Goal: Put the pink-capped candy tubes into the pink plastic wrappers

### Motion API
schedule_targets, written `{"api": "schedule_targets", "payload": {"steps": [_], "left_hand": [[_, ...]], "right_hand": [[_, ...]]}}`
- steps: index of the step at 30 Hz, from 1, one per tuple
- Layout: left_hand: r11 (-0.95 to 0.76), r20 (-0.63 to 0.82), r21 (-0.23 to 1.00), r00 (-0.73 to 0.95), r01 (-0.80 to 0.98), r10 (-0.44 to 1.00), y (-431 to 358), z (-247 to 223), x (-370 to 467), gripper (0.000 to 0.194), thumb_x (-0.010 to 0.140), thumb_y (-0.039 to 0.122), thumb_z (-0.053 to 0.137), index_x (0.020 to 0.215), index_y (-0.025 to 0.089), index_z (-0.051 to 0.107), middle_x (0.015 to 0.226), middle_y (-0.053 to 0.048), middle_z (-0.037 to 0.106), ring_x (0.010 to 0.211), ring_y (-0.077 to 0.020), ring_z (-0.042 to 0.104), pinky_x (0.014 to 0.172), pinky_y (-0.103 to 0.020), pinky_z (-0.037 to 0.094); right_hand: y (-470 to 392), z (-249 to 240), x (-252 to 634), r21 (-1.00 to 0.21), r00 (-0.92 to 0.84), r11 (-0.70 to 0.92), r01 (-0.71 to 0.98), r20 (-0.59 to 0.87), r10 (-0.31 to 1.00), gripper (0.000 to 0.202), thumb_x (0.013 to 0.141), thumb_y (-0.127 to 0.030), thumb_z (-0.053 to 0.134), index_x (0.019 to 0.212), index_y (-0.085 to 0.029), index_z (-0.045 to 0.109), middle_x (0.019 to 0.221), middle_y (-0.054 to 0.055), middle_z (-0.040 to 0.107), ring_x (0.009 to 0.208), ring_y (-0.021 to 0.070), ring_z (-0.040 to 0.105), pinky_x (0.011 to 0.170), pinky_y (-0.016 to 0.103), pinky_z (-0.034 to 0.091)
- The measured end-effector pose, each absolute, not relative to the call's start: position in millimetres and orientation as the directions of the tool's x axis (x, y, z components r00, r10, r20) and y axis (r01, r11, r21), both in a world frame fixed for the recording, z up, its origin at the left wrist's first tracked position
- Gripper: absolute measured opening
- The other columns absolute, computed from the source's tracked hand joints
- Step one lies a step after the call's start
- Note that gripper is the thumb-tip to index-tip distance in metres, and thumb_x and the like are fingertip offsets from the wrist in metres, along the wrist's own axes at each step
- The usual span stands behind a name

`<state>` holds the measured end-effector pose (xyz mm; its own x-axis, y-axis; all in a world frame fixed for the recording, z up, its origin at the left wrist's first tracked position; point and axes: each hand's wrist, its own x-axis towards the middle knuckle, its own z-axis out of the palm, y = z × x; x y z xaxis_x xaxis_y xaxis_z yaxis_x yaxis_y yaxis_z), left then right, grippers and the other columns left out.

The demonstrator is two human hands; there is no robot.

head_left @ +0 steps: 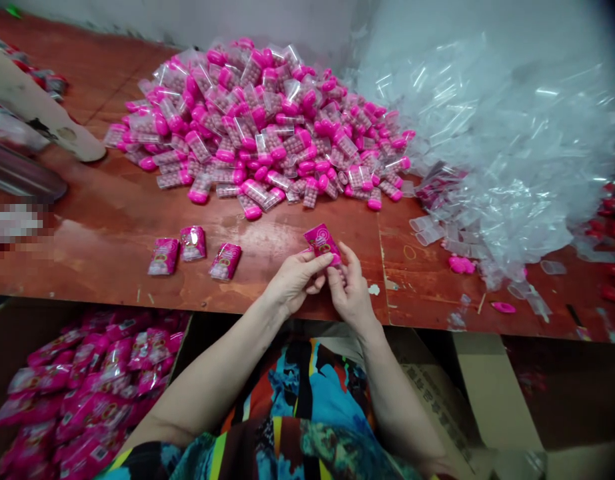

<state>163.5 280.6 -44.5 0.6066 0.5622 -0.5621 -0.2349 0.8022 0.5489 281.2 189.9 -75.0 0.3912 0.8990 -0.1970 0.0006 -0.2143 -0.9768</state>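
Observation:
Both hands meet above the table's front edge around a small pink printed packet (321,241). My left hand (300,279) pinches the packet from the left, thumb across its lower part. My right hand (350,287) has its fingers closed at the packet's right side, and part of a clear tube with pale pink balls shows between its thumb and fingers. To the left, three filled pink packets (163,257) lie flat on the table. Behind the hands rises a large heap of clear tubes with bright pink caps (267,133).
A pile of empty clear tubes (517,160) covers the right side of the red-brown table (307,307). Pink caps (461,265) lie at its foot. Below left, an open box (17,310) holds many pink bags. A pale post (52,107) slants in at left.

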Motion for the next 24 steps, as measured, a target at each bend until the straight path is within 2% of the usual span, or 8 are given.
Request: {"api": "schedule_targets", "payload": {"steps": [2,4,7,9,15,17,21,24], "left_hand": [[0.796,-0.561,0.540,0.588,-0.274,0.583,282,-44,164,0.033,0.073,0.032,0.092,0.076,0.010,0.067,0.054,0.001,0.055,0.043,-0.0036,0.040,0.038,-0.015,0.021],[0.789,-0.551,0.537,0.583,-0.299,0.597,283,-43,163,0.036,0.072,0.034,0.092,0.073,0.011,0.065,0.052,0.003,0.051,0.043,-0.0040,0.040,0.038,-0.015,0.020],[0.796,-0.542,0.545,0.613,-0.264,0.574,283,-44,161,0.038,0.072,0.039,0.093,0.074,0.012,0.065,0.054,0.002,0.052,0.043,-0.0043,0.040,0.038,-0.016,0.020],[0.788,-0.556,0.575,0.602,-0.219,0.573,282,-44,159,0.039,0.073,0.041,0.092,0.075,0.012,0.066,0.053,0.002,0.053,0.042,-0.0044,0.040,0.038,-0.016,0.018],[0.751,-0.573,0.643,0.554,-0.153,0.604,278,-43,156,0.037,0.076,0.044,0.089,0.079,0.012,0.070,0.050,-0.001,0.057,0.039,-0.0055,0.040,0.039,-0.018,0.017],[0.750,-0.563,0.641,0.562,-0.165,0.606,277,-44,157,0.037,0.079,0.044,0.086,0.075,0.012,0.068,0.052,-0.004,0.059,0.040,-0.0065,0.044,0.039,-0.018,0.019],[0.767,-0.563,0.610,0.571,-0.201,0.598,276,-46,158,0.035,0.081,0.041,0.084,0.071,0.013,0.065,0.049,0.000,0.053,0.039,-0.0046,0.039,0.039,-0.017,0.018],[0.782,-0.529,0.584,0.627,-0.219,0.571,276,-46,158,0.035,0.082,0.041,0.084,0.071,0.013,0.065,0.048,0.001,0.052,0.039,-0.0055,0.040,0.041,-0.017,0.022]], "right_hand": [[188,-72,281,-0.977,0.394,-0.215,0.013,-0.192,0.899,0.064,0.098,-0.043,0.070,0.154,-0.026,0.043,0.093,0.002,0.071,0.077,0.0169,0.062,0.072,0.030,0.052],[186,-68,280,-0.960,0.355,-0.224,-0.167,-0.271,0.895,0.063,0.101,-0.045,0.064,0.156,-0.027,0.039,0.086,0.000,0.069,0.068,0.0148,0.059,0.059,0.025,0.046],[186,-63,279,-0.833,0.236,-0.260,-0.489,-0.413,0.880,0.056,0.101,-0.053,0.060,0.150,-0.030,0.043,0.066,-0.007,0.056,0.043,0.0089,0.032,0.041,0.020,0.023],[186,-63,279,-0.773,0.197,-0.265,-0.576,-0.446,0.873,0.054,0.100,-0.055,0.059,0.146,-0.030,0.046,0.060,-0.010,0.048,0.040,0.0071,0.018,0.039,0.020,0.017],[182,-75,267,-0.966,0.489,-0.169,-0.196,-0.245,0.837,0.051,0.101,-0.045,0.064,0.148,-0.031,0.049,0.078,-0.002,0.060,0.065,0.0145,0.054,0.054,0.024,0.043],[183,-73,262,-0.949,0.463,-0.166,-0.268,-0.278,0.842,0.049,0.103,-0.045,0.062,0.147,-0.031,0.049,0.075,-0.003,0.059,0.057,0.0125,0.048,0.050,0.022,0.039],[187,-63,261,-0.734,0.179,-0.263,-0.626,-0.464,0.868,0.046,0.101,-0.051,0.061,0.140,-0.030,0.053,0.064,-0.008,0.050,0.041,0.0060,0.017,0.038,0.019,0.018],[186,-63,261,-0.773,0.236,-0.225,-0.593,-0.434,0.869,0.048,0.100,-0.051,0.062,0.143,-0.032,0.050,0.066,-0.008,0.052,0.040,0.0059,0.019,0.038,0.018,0.019]]}}
